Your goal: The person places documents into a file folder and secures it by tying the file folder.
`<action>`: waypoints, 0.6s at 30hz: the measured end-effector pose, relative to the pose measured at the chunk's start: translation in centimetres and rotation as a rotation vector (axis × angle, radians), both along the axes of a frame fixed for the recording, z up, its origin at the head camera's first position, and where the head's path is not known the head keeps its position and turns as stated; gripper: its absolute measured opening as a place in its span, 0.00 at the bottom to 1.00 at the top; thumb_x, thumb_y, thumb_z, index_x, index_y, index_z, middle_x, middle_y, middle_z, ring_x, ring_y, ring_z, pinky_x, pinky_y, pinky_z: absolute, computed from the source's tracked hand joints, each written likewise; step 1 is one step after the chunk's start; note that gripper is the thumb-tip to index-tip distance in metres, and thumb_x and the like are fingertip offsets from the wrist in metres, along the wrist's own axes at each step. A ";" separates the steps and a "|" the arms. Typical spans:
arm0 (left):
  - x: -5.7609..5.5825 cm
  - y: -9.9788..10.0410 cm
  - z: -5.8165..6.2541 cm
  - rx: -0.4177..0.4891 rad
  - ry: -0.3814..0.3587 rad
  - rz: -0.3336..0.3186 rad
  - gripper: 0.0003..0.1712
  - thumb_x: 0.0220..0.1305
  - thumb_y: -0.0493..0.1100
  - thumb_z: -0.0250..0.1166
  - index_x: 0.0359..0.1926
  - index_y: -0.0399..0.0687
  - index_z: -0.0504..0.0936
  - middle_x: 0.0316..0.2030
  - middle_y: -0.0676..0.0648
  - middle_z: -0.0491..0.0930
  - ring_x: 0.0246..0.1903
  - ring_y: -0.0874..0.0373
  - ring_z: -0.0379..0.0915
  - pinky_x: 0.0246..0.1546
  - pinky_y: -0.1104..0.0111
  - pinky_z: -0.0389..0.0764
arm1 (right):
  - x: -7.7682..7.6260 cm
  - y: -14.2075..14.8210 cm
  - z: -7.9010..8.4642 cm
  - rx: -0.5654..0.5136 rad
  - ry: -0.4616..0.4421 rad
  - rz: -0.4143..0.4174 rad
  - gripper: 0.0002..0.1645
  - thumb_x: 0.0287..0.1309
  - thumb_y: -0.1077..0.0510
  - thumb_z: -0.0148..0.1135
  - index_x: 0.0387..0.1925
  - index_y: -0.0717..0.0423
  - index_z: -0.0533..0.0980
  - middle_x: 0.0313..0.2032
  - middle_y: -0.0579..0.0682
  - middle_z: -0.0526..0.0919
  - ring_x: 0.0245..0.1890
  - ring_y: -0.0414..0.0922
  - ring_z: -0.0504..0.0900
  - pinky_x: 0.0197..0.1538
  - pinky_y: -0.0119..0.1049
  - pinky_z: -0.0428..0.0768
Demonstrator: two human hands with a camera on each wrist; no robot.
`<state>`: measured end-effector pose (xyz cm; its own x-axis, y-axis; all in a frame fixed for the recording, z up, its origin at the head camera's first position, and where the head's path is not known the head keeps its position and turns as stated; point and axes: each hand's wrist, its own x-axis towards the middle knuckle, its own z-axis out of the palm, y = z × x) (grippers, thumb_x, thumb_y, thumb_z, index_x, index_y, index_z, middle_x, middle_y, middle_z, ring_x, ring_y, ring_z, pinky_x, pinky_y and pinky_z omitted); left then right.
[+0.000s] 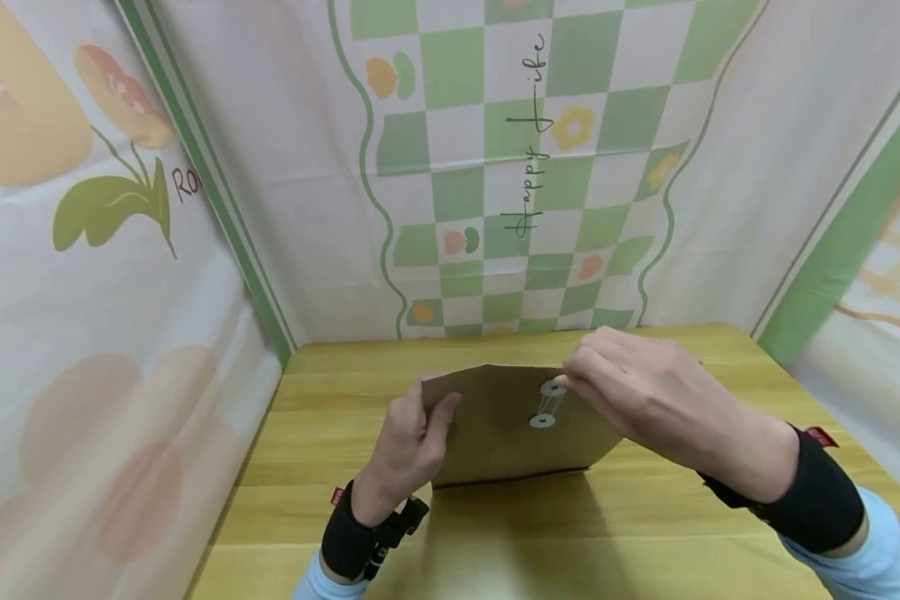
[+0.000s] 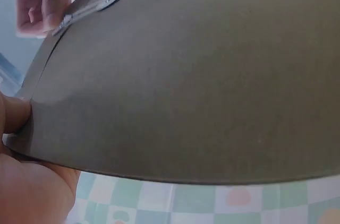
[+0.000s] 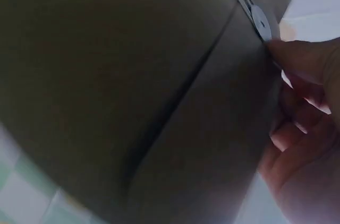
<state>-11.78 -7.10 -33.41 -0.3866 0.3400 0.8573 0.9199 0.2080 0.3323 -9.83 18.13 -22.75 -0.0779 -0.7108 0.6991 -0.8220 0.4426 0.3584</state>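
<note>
A brown kraft paper document envelope [image 1: 495, 433] with a string closure is held up, tilted, above the wooden table. White string [image 1: 547, 404] runs between its two round buttons, the lower button [image 1: 542, 422] and the upper button [image 1: 553, 387]. My left hand [image 1: 412, 442] grips the envelope's left edge, thumb on the near face. At the upper button, my right hand [image 1: 645, 392] has curled fingers and pinches what seems to be the string's end. In the right wrist view, the thumb [image 3: 300, 59] touches beside a button [image 3: 261, 22]; what lies under its tip is hidden.
The light wooden table [image 1: 307, 467] extends beneath the envelope. Behind it hangs a cloth [image 1: 525, 192] with green checks, and another printed cloth [image 1: 105, 333] covers the left side. Both wrists wear black bands [image 1: 821, 496].
</note>
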 end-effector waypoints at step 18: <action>-0.1 0.9 1.2 0.155 0.207 0.311 0.21 0.71 0.38 0.56 0.57 0.26 0.66 0.50 0.34 0.77 0.51 0.44 0.76 0.58 0.62 0.74 | -1.7 -1.7 0.3 -0.160 -0.299 -0.001 0.08 0.59 0.60 0.67 0.36 0.59 0.77 0.26 0.45 0.81 0.23 0.34 0.79 0.25 0.26 0.75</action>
